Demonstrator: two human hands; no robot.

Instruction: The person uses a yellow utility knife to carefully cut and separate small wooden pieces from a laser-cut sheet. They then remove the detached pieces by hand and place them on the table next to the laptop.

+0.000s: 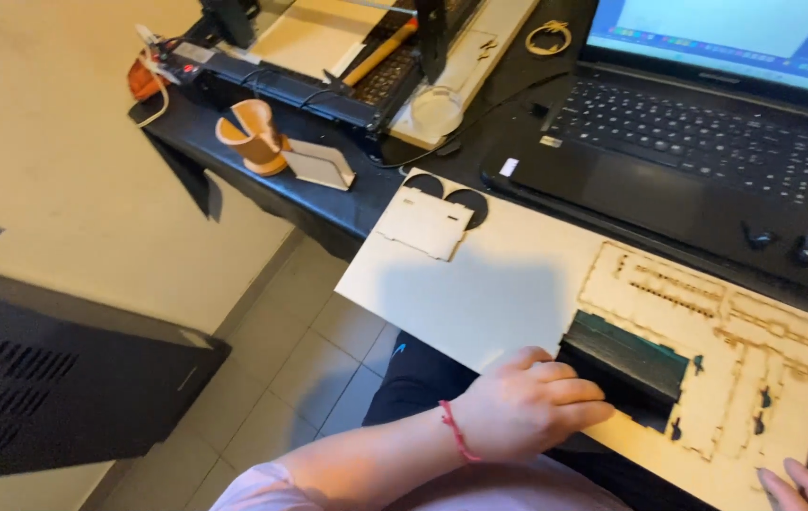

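Nearest, bottom edge: left hand (527,402), red cord at the wrist, lies knuckles-up on the near edge of the sheet (480,293), fingers curled toward the big rectangular cut-out (626,364); it presses, grips nothing. Right hand (801,483) shows only fingertips at the sheet's near right corner, touching or just over it; open or closed, can't tell. The sheet is 1 thin pale plywood panel, laser-cut, resting partly on the desk (328,203) & overhanging toward the lap. Judging by looks: light, stiff but snappy, esp. round the cut-out & the scorched outlines on the right, where thin bridges would crack; better held by the solid uncut left half or both long edges, not the fretted zone. Further on: 1 loose cut piece (428,222) lying on the sheet's far corner, beside 2 round holes (447,194). Beyond, 1 laptop (697,132), open, screen lit, with 2 small dark bits on its palm rest. Far left on the desk: 1 small wooden holder (254,137), 1 wedge-shaped wooden part (321,166), then 1 laser cutter (328,52) with a board in it.
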